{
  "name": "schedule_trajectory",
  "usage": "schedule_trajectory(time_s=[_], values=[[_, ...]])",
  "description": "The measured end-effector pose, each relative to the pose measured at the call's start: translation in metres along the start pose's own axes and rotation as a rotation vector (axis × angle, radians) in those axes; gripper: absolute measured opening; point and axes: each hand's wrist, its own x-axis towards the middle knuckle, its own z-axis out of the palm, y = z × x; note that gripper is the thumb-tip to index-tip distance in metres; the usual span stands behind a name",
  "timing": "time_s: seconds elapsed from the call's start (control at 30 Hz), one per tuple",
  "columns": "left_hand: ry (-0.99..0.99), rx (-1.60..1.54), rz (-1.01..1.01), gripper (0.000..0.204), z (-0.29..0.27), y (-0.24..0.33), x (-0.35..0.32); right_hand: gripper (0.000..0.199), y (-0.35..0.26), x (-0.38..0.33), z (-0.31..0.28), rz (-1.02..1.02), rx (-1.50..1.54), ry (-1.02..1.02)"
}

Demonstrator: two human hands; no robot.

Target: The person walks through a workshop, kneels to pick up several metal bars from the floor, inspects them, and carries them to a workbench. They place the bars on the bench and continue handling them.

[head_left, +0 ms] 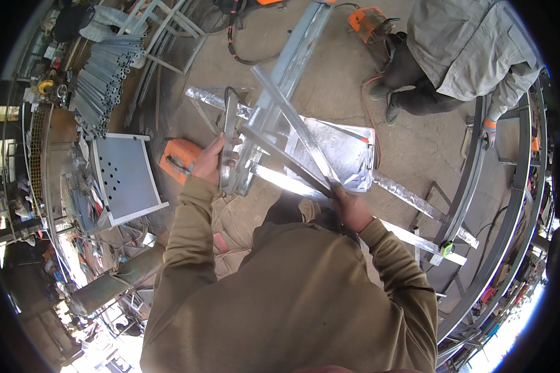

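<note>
My left hand (210, 160) wraps tight around a grey clamp (229, 140), just left of centre. My right hand (350, 208) pinches the near end of a long metal bar (295, 127) running toward eleven o'clock. Largest down: another person's grey jacket (473, 43) at one o'clock, perforated panel (126, 177) at nine, foil sheet (339, 152) centre, orange tool (179, 158) touching my left wrist.
</note>
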Motion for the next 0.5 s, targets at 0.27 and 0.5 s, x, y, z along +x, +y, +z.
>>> schedule_trajectory(time_s=[0.27,0.5], values=[[-0.16,-0.014,-0.01,0.044,0.014,0.028,-0.041,0.046,0.001,-0.03,0.009,-0.062,-0.019,0.063],[-0.189,0.18,0.069,0.031,0.031,0.037,-0.078,0.055,-0.008,-0.044,-0.002,-0.186,-0.039,0.172]])
